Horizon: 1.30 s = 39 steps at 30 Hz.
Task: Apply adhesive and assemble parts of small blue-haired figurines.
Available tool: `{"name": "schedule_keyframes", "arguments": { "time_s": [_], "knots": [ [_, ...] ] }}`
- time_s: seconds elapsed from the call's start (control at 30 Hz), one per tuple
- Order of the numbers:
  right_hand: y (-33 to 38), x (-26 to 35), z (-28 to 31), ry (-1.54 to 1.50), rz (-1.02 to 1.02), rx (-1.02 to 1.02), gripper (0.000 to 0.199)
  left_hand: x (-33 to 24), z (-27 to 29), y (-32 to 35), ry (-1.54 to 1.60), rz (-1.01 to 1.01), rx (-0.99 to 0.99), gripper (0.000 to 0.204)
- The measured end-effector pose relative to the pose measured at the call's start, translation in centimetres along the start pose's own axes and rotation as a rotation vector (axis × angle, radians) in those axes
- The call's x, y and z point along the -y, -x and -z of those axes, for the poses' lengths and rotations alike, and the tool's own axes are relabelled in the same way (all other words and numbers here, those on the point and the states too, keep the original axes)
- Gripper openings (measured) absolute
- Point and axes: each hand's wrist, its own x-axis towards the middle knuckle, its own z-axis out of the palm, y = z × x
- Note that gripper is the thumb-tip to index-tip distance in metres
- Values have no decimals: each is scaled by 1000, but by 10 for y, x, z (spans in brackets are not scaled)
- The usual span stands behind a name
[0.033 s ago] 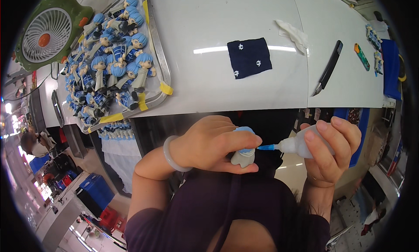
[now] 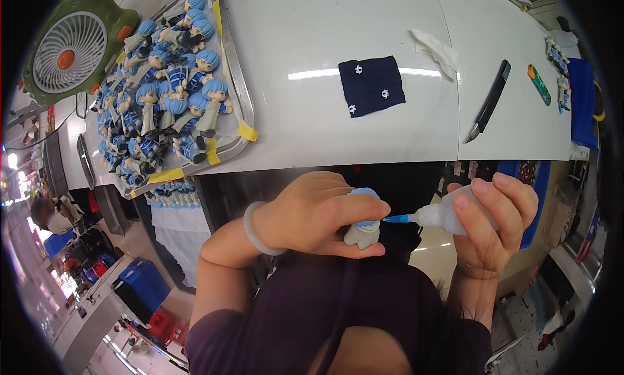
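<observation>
On the far left, a green fan (image 2: 68, 53) is faced toward the tray (image 2: 246, 115), in which blue-haired figures (image 2: 149, 99) are heaped; the tray is best left alone while both hands are occupied.

To the right of it, in front of the body and off the edge of the white surface (image 2: 286, 131), a small blue-and-grey piece (image 2: 363, 236) is pinched between the thumb and fingers of the left hand (image 2: 318, 209). Much of the piece is covered by that grip, so it should be held firmly but without squeezing, with the side toward the nozzle left bare. A dark cloth (image 2: 372, 87) is spread on the surface beyond, where it could be reached for wiping.

Next, the blue nozzle (image 2: 398, 219) is pointed sideways at the piece; whether contact is made cannot be told. Its tip is best steadied before any pressure is applied, and fingertips should be kept out of its line.

Farther right, the translucent bottle (image 2: 448, 217) is gripped by the curled fingers of the right hand (image 2: 494, 225); light, even pressure seems called for. The black knife (image 2: 491, 102) beyond should be avoided.
</observation>
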Motion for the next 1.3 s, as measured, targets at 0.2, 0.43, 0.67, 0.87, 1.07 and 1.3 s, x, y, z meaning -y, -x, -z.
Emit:
{"name": "schedule_keyframes", "arguments": {
  "time_s": [0.2,0.43,0.67,0.87,1.07,1.3],
  "knots": [
    [1,-1,-7,-46,-18,-5,32,1,0,2,3,43,1,38],
    [-1,-5,-11,-139,-82,-27,34,3,1,4,40,20,-17,52],
    [-1,-9,-19,-250,-207,-111,34,4,-6,14,581,198,-44,75],
    [-1,-8,-23,-189,-162,-120,34,-4,-4,10,872,456,-7,77],
    [8,-6,-40,-837,-571,-66,33,0,-14,11,962,383,-108,76],
    [11,17,-49,-1778,-770,173,32,-5,-15,-6,17,72,-86,59]
  ]
}}
